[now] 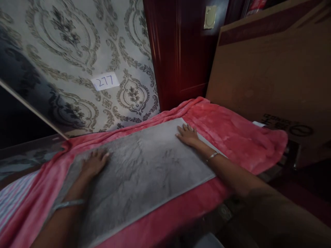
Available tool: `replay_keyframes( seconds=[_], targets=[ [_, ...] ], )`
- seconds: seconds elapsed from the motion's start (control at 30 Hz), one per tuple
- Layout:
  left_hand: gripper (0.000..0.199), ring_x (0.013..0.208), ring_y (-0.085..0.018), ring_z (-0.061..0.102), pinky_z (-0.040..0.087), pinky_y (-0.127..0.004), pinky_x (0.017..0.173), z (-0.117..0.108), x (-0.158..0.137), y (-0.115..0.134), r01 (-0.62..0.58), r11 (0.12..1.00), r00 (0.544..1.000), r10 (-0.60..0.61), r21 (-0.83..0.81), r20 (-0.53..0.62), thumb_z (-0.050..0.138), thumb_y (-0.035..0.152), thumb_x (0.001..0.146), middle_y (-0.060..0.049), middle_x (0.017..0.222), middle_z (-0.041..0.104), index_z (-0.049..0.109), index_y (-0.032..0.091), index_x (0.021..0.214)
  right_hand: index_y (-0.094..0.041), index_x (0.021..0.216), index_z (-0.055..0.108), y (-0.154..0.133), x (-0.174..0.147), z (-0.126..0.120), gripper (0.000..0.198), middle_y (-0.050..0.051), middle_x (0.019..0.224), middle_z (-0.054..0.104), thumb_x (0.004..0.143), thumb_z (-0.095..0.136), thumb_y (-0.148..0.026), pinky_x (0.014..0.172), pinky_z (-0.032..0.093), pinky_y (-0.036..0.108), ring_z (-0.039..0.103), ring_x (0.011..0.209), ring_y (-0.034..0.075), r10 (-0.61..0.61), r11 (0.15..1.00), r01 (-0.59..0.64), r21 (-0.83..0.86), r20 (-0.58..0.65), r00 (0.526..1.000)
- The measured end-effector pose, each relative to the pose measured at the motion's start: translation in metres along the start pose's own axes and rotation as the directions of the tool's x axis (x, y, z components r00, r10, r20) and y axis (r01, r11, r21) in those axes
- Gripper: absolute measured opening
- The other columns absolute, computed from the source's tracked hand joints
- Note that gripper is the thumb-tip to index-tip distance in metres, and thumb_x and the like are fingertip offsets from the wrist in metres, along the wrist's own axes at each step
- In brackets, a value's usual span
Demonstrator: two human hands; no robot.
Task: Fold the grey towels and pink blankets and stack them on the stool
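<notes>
A grey plush mat [144, 172] lies spread over a pink fleece blanket [222, 127]. Toward the mat's left end, my left hand [95, 162] rests palm down with its fingers stretched out. My right hand [188, 135] lies flat near the far right corner of the mat, fingers spread. Neither hand grips anything. Small creases and brushed marks show in the pile between the two hands.
A large cardboard box [269, 69] stands upright behind the blanket's right end. Behind are a dark red wooden panel [178, 51] and patterned wallpaper [69, 41] with a paper label [105, 81] reading 277. Striped cloth [15, 196] shows at the left.
</notes>
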State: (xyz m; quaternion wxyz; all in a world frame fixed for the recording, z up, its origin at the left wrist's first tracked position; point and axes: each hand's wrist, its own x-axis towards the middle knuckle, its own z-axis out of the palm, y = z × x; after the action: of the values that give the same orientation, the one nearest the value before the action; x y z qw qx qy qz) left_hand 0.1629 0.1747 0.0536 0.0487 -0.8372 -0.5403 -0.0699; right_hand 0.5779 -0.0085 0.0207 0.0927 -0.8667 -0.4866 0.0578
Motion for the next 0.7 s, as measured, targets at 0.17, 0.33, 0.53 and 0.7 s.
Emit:
replay_keyframes(
  seconds=[0.17,0.33,0.53,0.7],
  targets=[
    [0.062,0.157,-0.034,0.017,0.019,-0.065,0.122,0.013,-0.065,0.032,-0.302,0.953,0.939,0.3,-0.012,0.167,0.032,0.048,0.101,-0.008,0.169,0.024,0.035,0.026,0.159,-0.035,0.161,0.031,0.023,-0.061,0.018,0.065,0.004,0.17,0.02,0.102,0.03,-0.063,0.123,0.016,0.06,0.015,0.157,0.033,-0.272,0.959,0.272,-0.076,0.017,0.962],
    [0.062,0.155,-0.034,0.025,0.023,-0.063,0.122,0.02,-0.09,0.043,-0.309,0.951,0.947,0.308,-0.008,0.091,0.029,0.044,0.1,-0.01,0.166,0.033,0.04,0.021,0.157,-0.031,0.164,0.024,0.072,-0.086,0.015,0.067,0.004,0.171,0.015,0.103,0.029,-0.059,0.123,0.018,0.06,0.015,0.157,0.034,-0.087,0.994,0.089,-0.066,0.03,0.996],
    [0.061,0.15,-0.034,0.036,0.031,-0.059,0.119,0.01,-0.095,0.033,-0.293,0.956,0.954,0.293,-0.016,0.054,0.029,0.041,0.098,-0.015,0.156,0.048,0.051,0.017,0.15,-0.022,0.164,0.024,0.101,-0.107,0.003,0.069,0.01,0.169,0.021,0.104,0.03,-0.056,0.125,0.02,0.047,0.02,0.156,0.028,0.018,0.999,-0.015,-0.05,0.054,0.998],
    [0.066,0.149,-0.037,0.035,0.034,-0.064,0.115,0.004,-0.139,-0.02,-0.066,0.995,0.998,0.065,-0.074,-0.011,0.024,0.049,0.098,-0.013,0.162,0.04,0.046,0.02,0.153,-0.016,0.16,0.036,0.124,-0.13,0.003,0.063,0.008,0.164,0.036,0.104,0.035,-0.044,0.125,0.024,0.042,0.03,0.153,0.027,-0.058,0.998,0.058,0.033,0.007,0.998]
  ],
)
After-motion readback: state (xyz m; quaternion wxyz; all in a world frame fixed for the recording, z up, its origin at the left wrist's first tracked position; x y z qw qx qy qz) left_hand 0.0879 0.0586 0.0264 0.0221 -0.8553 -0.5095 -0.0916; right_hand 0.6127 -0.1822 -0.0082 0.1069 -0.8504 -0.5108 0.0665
